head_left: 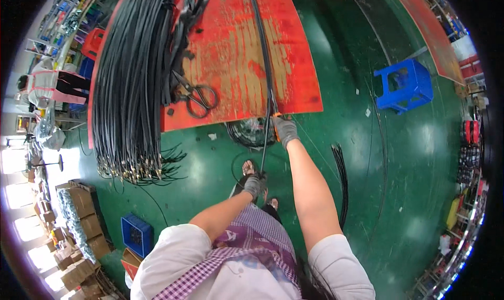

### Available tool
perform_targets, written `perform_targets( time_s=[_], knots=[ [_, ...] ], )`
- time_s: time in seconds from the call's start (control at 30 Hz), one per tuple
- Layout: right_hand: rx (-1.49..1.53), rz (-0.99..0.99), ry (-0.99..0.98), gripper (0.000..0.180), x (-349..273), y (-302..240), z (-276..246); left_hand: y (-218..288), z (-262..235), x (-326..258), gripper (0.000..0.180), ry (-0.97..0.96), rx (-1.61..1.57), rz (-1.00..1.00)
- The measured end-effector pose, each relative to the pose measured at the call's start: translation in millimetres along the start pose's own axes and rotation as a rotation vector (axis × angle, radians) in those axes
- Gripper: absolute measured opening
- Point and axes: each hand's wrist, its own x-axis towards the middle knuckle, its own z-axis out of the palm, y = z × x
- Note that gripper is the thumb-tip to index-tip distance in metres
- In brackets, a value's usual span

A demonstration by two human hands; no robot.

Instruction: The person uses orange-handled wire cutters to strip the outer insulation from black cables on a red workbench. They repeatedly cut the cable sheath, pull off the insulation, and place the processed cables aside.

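Note:
A long black cable bundle (pixel 264 53) runs down the red worktable (pixel 294 79) and hangs over its near edge toward my body. My left hand (pixel 254 185), in a grey glove, is closed round the lower end of the bundle. At the table edge my right hand (pixel 285 130), also gloved, grips an orange-handled tool (pixel 276 122) against the cables. Its jaws are too small to make out, so its exact kind is unclear. Black-handled scissors (pixel 197 99) lie on the table left of the bundle. A thick sheaf of black cables (pixel 131 74) drapes over the table's left side.
Under the table edge lies a coil of black cable (pixel 249 134). A blue plastic stool (pixel 404 86) stands on the green floor at right, and more cables (pixel 342 182) hang near my right arm. Lower left are a blue crate (pixel 137 234) and cardboard boxes (pixel 81 205). Another person (pixel 52 87) works far left.

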Motion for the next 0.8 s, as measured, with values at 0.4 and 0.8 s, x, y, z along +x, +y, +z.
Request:
perform_targets(
  time_s=[0.4,0.8],
  knots=[
    [0.067,-0.090,0.059,0.017,47.7,54.8,2.8,-1.2,-41.2,29.6,0.041,0.127,-0.760,-0.259],
    [0.187,0.134,0.007,0.017,4.5,-3.2,11.5,27.1,-54.6,14.7,0.024,0.143,-1.308,-0.216]
  ],
)
